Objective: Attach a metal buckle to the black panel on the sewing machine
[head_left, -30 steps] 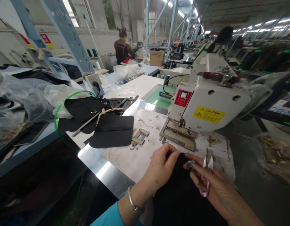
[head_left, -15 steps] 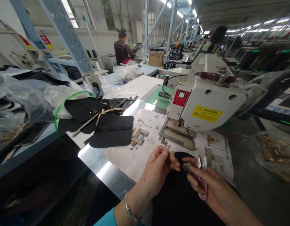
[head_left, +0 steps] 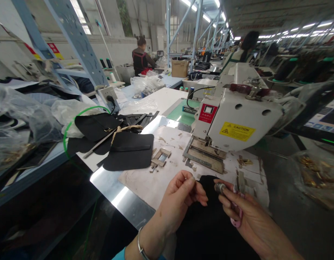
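My right hand (head_left: 247, 213) is closed around pink-handled thread snips (head_left: 236, 218). Between its thumb and fingertips sits a small round metal part, which looks like a bobbin case (head_left: 219, 187). A short gap to the left, my left hand (head_left: 180, 198) has thumb and forefinger pinched together; whatever they may hold is too fine to see. Black material (head_left: 207, 231) lies below both hands. Just beyond them stands a white sewing machine (head_left: 237, 112) with a metal clamp frame (head_left: 203, 163) under its head.
Black flat pieces (head_left: 129, 153) and a tied bundle lie on the left of the worktable. Near them is a small rectangular frame (head_left: 161, 157). A plastic bag of brass-coloured parts (head_left: 315, 173) sits at right. Further back, a person (head_left: 141, 57) works at another table.
My right hand has moved slightly right, widening the gap between the hands, and the snips have turned so their blades show less. My left hand stays pinched and has shifted slightly downward.
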{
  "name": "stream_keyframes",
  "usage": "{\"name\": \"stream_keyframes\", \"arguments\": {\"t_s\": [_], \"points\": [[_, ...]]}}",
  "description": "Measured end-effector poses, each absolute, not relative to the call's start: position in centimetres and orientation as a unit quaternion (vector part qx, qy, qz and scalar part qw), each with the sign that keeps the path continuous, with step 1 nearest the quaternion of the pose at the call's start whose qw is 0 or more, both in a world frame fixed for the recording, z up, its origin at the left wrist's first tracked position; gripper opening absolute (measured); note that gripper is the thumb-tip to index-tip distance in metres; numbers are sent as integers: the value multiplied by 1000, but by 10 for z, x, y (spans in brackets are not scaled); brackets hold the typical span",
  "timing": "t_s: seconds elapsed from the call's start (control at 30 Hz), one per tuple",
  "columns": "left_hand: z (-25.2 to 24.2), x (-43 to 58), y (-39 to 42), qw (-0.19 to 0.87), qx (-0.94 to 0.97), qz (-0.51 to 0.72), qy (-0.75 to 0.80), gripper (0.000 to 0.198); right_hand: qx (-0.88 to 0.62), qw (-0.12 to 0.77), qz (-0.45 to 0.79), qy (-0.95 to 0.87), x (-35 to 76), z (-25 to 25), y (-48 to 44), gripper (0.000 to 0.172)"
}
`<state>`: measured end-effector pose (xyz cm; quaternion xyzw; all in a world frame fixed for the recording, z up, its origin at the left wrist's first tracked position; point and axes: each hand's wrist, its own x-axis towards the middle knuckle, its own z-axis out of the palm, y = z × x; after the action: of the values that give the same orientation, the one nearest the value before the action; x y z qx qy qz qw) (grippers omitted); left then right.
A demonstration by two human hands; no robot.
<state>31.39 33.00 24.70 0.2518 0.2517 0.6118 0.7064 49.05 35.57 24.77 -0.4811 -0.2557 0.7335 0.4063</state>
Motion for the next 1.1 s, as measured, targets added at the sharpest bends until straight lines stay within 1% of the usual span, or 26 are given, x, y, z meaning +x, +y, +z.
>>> {"name": "stream_keyframes", "arguments": {"t_s": [0.07,0.17,0.23,0.33,0.5,0.6,0.67,0.73,0.77,0.83,0.93,1.03,1.1], "points": [[246,320,323,736,309,549,248,30,-481,430,721,-253,488,248,356,37],[241,332,319,755,356,473,282,39,-468,451,724,-234,485,248,354,35],[237,337,321,751,357,457,314,43,-459,454,731,-221,484,248,352,35],[232,339,327,731,374,452,349,43,-451,458,737,-209,485,249,350,37],[236,321,330,590,464,486,447,28,-442,438,765,-164,488,255,348,37],[252,301,326,580,538,420,445,27,-437,420,776,-173,491,260,348,34],[269,288,325,529,600,401,446,24,-435,402,783,-192,494,262,349,31],[288,280,327,438,671,420,426,23,-425,378,794,-216,497,263,348,27],[296,278,329,407,709,419,396,25,-418,369,798,-228,498,263,347,24],[306,279,335,386,777,380,321,32,-410,364,799,-248,498,262,345,23],[305,286,343,349,836,329,268,34,-407,373,789,-270,496,259,340,28],[293,291,347,296,852,339,269,30,-402,360,784,-308,491,260,337,27],[285,290,348,295,829,378,287,26,-399,345,781,-336,487,262,336,28]]}}
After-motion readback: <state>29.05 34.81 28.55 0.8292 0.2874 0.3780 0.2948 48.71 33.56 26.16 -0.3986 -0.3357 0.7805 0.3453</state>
